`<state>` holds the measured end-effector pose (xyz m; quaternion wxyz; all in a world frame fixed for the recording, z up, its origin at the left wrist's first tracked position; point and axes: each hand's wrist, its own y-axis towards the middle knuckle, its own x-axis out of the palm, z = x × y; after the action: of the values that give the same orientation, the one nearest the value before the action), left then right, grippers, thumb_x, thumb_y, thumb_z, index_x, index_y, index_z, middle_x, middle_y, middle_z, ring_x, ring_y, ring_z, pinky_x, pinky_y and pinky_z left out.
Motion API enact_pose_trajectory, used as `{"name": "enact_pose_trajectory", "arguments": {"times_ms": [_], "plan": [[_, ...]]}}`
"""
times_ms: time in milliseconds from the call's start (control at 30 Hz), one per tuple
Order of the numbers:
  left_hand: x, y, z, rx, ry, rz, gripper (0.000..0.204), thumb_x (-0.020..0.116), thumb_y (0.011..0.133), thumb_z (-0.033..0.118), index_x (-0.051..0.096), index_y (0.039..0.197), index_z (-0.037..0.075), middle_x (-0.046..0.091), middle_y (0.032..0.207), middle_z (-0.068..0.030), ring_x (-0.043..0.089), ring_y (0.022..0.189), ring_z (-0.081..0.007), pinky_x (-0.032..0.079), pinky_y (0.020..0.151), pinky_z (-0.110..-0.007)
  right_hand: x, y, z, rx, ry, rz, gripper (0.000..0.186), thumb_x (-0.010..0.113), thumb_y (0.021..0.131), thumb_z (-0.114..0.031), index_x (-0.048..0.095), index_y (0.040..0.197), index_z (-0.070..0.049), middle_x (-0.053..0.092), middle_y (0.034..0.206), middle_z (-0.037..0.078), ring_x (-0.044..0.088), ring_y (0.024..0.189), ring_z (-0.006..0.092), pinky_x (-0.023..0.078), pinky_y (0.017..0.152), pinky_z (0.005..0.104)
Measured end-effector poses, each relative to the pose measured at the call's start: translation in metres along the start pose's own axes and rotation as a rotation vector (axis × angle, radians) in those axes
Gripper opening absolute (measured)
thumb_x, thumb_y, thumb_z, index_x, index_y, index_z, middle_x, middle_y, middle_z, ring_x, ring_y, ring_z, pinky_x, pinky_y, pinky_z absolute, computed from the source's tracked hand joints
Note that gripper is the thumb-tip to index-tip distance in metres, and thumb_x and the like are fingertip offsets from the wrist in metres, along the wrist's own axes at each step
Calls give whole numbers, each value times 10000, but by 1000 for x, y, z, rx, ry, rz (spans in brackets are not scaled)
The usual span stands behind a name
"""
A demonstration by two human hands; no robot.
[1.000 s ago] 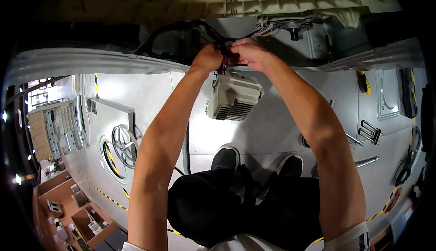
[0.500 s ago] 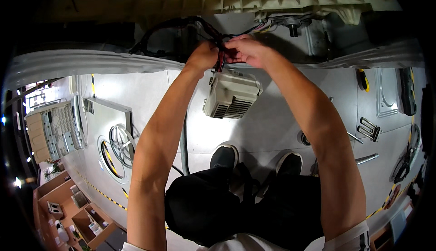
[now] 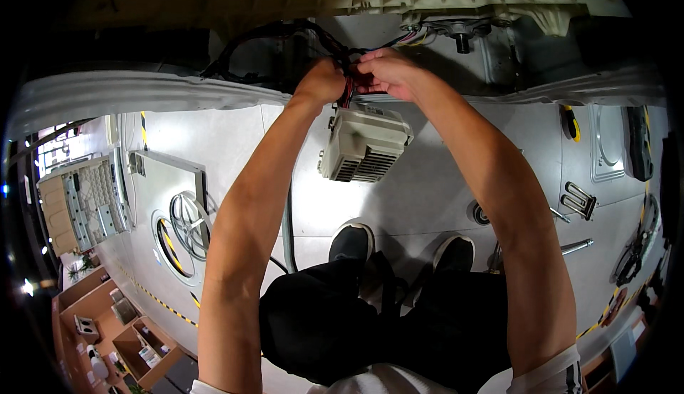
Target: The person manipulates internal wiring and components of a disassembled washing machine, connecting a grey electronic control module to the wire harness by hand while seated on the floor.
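A bundled wire harness (image 3: 348, 97), dark with some red wires, drops over the metal edge of an appliance body. My left hand (image 3: 323, 80) is closed on it from the left, its fingertips mostly hidden in shadow. From the right, my right hand (image 3: 390, 73) pinches at the same bundle with bent fingers; the exact spot it grips is hard to make out. Just below my hands, a pale box-shaped electronic module (image 3: 367, 143) with vent slots is suspended tilted at the end of the wires, under the metal rim (image 3: 442, 100).
On the floor at left lie a metal panel (image 3: 168, 169) with a round opening and a spoked wheel (image 3: 189, 224). At right are a looped heating element (image 3: 578, 201), a metal tool (image 3: 576, 246) and a yellow-black tool (image 3: 571, 123). A partitioned box (image 3: 92, 301) stands lower left.
The view has shifted slightly. Both hands stay at the wire harness, with only small finger movement on the right, and the module still hangs below.
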<state>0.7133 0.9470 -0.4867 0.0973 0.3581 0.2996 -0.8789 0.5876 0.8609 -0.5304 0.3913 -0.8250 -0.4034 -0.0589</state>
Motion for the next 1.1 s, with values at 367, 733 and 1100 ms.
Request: {"name": "enact_pose_trajectory", "arguments": {"times_ms": [367, 733, 1100], "plan": [[6, 3, 2, 108, 238, 108, 283, 460, 848, 154, 623, 949, -53, 612, 926, -303, 589, 926, -441, 462, 805, -440, 3, 1, 4, -41, -74, 73, 128, 584, 835, -104, 596, 932, -21, 609, 827, 70, 603, 775, 169, 497, 681, 331], [-21, -81, 25, 409, 516, 94, 230, 538, 866, 94, 557, 1064, -22, 590, 1023, -255, 587, 859, -431, 488, 771, -453, 35, -1, -22, -620, -926, 489, 390, 653, 753, -265, 622, 1054, -19, 645, 1009, 185, 608, 943, 362, 485, 809, 403], [-130, -181, 86, 547, 1214, 421, 464, 730, 732, 180, 562, 1133, 17, 552, 1185, -85, 638, 731, -206, 512, 538, -287, 71, 13, -23, -1006, -1210, 315, 427, 612, 830, -383, 590, 1133, -83, 606, 1068, 202, 597, 947, 373, 490, 800, 423]]}}
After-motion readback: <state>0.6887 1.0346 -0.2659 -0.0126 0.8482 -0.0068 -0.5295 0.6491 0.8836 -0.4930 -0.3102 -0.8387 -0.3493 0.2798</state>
